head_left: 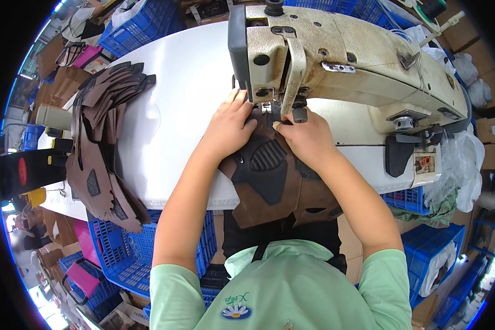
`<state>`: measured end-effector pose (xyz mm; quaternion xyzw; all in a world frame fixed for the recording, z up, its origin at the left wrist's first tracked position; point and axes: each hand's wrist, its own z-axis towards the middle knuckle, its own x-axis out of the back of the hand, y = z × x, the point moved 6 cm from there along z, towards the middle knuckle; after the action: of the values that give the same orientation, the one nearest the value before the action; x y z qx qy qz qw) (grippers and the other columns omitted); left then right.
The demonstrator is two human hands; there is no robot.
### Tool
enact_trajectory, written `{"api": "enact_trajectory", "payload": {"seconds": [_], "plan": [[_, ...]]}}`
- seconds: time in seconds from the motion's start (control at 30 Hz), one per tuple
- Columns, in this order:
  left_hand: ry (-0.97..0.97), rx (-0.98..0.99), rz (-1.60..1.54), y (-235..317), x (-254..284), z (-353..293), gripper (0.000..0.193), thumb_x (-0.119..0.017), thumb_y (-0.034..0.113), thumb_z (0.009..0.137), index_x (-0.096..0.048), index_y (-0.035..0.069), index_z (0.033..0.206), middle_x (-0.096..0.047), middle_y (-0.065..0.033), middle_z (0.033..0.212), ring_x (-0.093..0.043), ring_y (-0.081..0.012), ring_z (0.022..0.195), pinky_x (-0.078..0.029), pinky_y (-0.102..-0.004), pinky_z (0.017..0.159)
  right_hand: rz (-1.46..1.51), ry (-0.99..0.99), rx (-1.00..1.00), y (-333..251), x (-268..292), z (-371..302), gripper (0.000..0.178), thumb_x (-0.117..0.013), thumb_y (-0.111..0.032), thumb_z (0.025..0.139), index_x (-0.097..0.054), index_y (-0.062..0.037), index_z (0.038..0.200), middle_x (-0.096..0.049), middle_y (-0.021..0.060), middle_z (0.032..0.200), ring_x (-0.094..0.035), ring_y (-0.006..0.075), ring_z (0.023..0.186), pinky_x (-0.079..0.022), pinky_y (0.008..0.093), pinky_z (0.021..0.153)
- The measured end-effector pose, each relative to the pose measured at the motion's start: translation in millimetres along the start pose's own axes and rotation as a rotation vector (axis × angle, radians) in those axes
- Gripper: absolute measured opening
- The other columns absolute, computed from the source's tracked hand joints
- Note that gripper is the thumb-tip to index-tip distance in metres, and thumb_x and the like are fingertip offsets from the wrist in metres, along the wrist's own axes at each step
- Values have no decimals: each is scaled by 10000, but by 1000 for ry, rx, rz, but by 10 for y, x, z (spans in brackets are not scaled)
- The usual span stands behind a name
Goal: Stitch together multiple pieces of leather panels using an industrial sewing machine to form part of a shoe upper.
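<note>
Head camera view: a person in a pale green short-sleeved shirt (280, 286) works at a cream, oil-stained industrial sewing machine (346, 60). A brown leather-like panel with black patches (253, 206) lies with its far end at the metal presser foot (267, 108), its near end hanging over the front edge of the white bench (187, 110). The left hand (231, 125) is spread palm down on the panel, fingers extended beside the foot. The right hand (309, 137) curls close on the other side, thumb at the material; whether it pinches cannot be told, its fingertips being partly hidden. At left rests a pile of similar brown pieces (102, 135). The step appears to be guiding the panel under the needle; the next move likely calls for even, flat feeding, fingertips clear.
</note>
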<state>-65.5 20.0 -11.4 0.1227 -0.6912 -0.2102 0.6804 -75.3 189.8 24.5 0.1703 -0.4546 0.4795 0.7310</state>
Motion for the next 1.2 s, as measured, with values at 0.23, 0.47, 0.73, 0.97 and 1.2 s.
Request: {"api": "enact_trajectory", "payload": {"seconds": [0.23, 0.47, 0.73, 0.97, 1.2], "plan": [[74, -40, 23, -31, 17, 39, 404, -633, 236, 868, -606, -1, 1194, -463, -205, 1453, -392, -378, 1377, -350, -456, 1116, 35, 10, -32, 23, 3, 27, 82, -734, -116, 770, -756, -126, 848, -631, 51, 830, -636, 259, 810, -530, 394, 669], [98, -40, 23, -26, 28, 57, 401, -635, 201, 856, -589, 20, 1211, -532, -194, 1336, -442, -384, 1293, -382, -463, 1069, 89, -105, -58, 129, -73, -24, 101, -693, -95, 759, -743, -96, 846, -659, 77, 887, -646, 273, 915, -555, 399, 703], [38, -23, 26, -11, 22, 97, 399, -626, 224, 869, -602, -8, 1193, -491, -219, 1415, -380, -392, 1388, -352, -468, 1117, 109, -101, -70, 129, -98, -27, 98, -685, -97, 760, -722, -89, 851, -656, 86, 877, -649, 271, 898, -554, 405, 694], [163, -81, 54, -56, 22, 134, 355, -635, 184, 858, -618, 45, 1185, -588, -198, 1238, -498, -403, 1199, -405, -470, 1025, 86, -55, -56, 126, -100, 46, 60, -635, -101, 791, -642, -76, 846, -651, 111, 852, -648, 305, 845, -546, 426, 657], [-13, 35, -1, -71, 39, 231, 355, -600, 247, 903, -602, 29, 1183, -492, -236, 1414, -344, -401, 1414, -330, -478, 1134, 84, -7, -88, 236, -181, 57, 38, -606, -88, 802, -639, -80, 819, -641, 135, 794, -649, 330, 819, -534, 444, 662]]}}
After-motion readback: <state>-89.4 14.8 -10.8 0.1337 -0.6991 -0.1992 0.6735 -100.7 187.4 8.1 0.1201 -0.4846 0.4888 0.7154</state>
